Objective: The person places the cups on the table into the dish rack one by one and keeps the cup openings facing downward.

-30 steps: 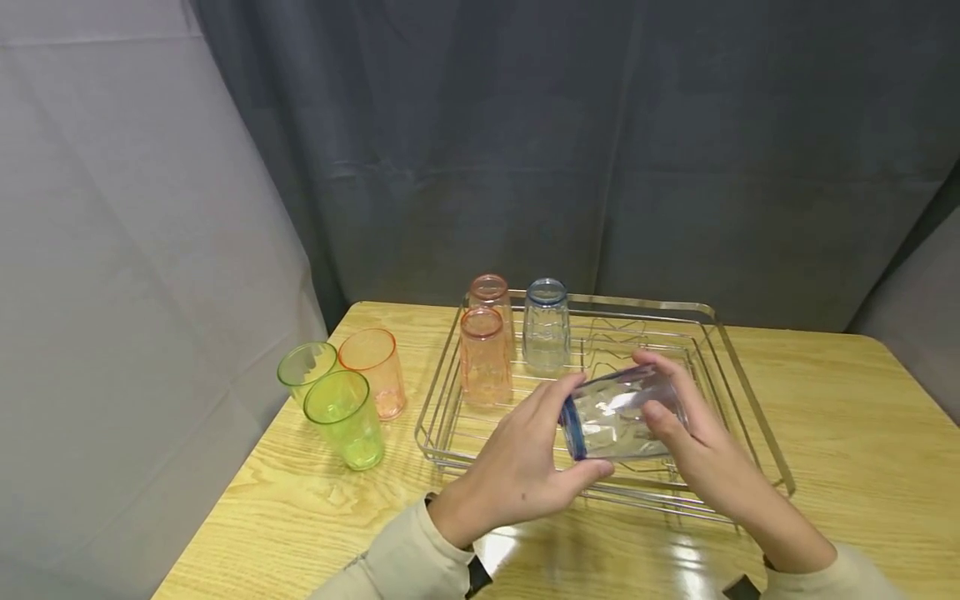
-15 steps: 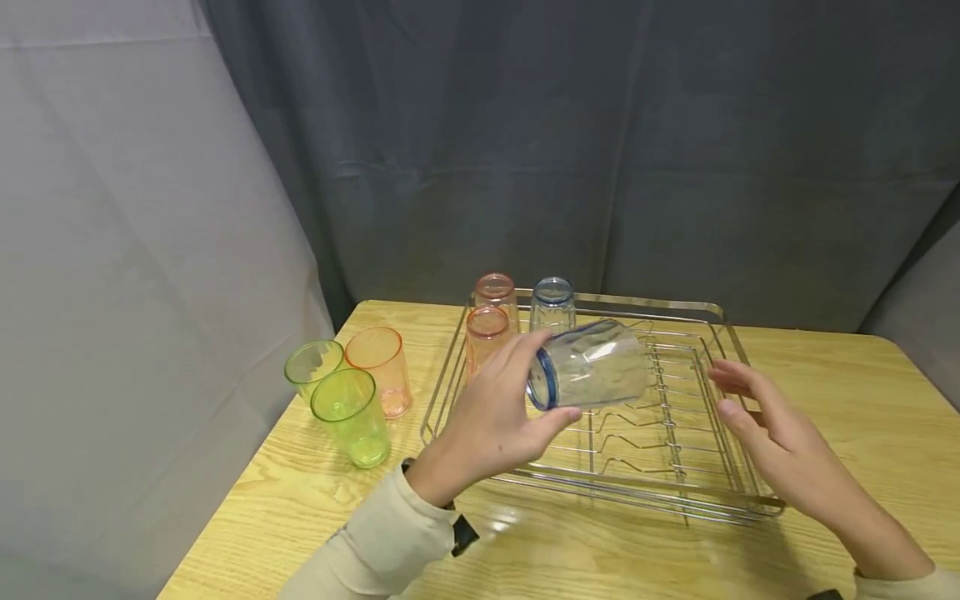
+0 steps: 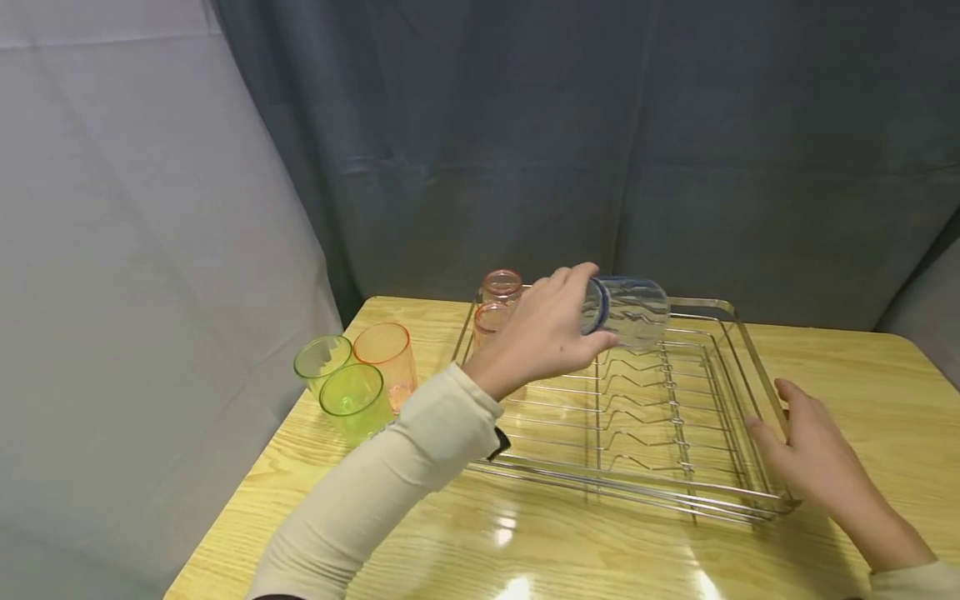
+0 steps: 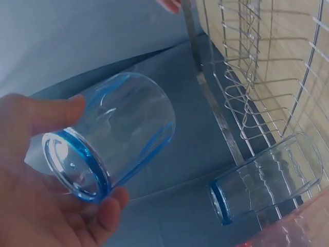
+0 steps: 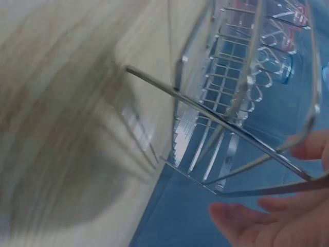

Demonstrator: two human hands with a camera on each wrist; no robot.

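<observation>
My left hand (image 3: 551, 329) grips a clear drinking glass (image 3: 636, 312) by its thick blue base, thumb on one side and fingers on the other. The glass lies sideways above the back of the wire dish rack (image 3: 637, 479), its mouth pointing right. In the left wrist view, another blue-based glass (image 4: 267, 180) stands upside down in the rack; the left hand covers it in the head view. Two upside-down peach glasses (image 3: 502, 285) are partly hidden behind that hand. My right hand (image 3: 813, 450) is at the rack's right rail, which passes between its thumb and loosely extended fingers.
Left of the rack, two green tumblers (image 3: 356, 396) and an orange tumbler (image 3: 386, 354) stand mouth up on the wooden table (image 3: 600, 550). A dark grey curtain (image 3: 480, 150) hangs behind the table, and a pale one (image 3: 150, 250) on the left.
Both hands were at the glass; the right let go and moved right to the rack's rail. My left hand carried the glass back over the rack, covering the standing blue-based glass.
</observation>
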